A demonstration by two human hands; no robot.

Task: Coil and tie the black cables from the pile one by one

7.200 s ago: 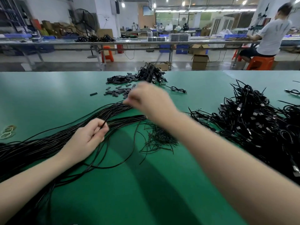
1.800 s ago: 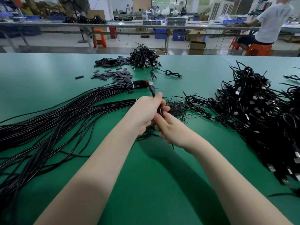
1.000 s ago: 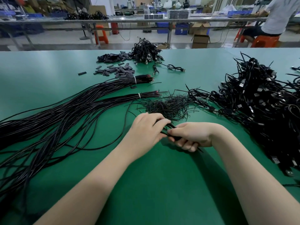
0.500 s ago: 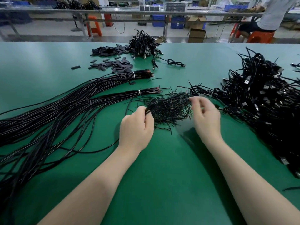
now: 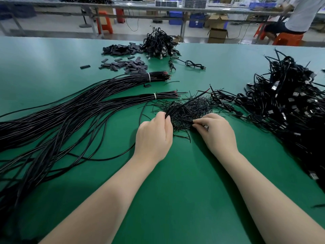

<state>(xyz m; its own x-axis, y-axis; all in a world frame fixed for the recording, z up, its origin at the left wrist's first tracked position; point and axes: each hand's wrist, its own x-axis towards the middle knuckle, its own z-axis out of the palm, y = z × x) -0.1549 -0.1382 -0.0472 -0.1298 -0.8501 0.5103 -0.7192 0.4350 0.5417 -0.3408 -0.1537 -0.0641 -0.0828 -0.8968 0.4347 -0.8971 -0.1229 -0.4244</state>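
Observation:
My left hand [image 5: 154, 136] grips a coiled black cable [image 5: 177, 107] whose folded loops stick up out of the fist, one loose end reaching up to the right. My right hand [image 5: 217, 132] pinches a thin black twist tie at the near edge of a small heap of twist ties [image 5: 190, 110] on the green table [image 5: 175, 191]. Long straight black cables [image 5: 61, 117] fan out on the left in two banded bundles. A big pile of coiled cables [image 5: 292, 110] with USB plugs lies on the right.
At the back sit small black sleeves [image 5: 130, 65], another tangle of cables [image 5: 159, 45] and a single tied cable [image 5: 193, 64]. Beyond the table edge are benches, orange stools, cardboard boxes and a seated person [image 5: 299, 14].
Half a second ago my right hand hovered open over the tie heap; now it has come down to its near edge and pinches a tie. My left hand still grips the coiled cable.

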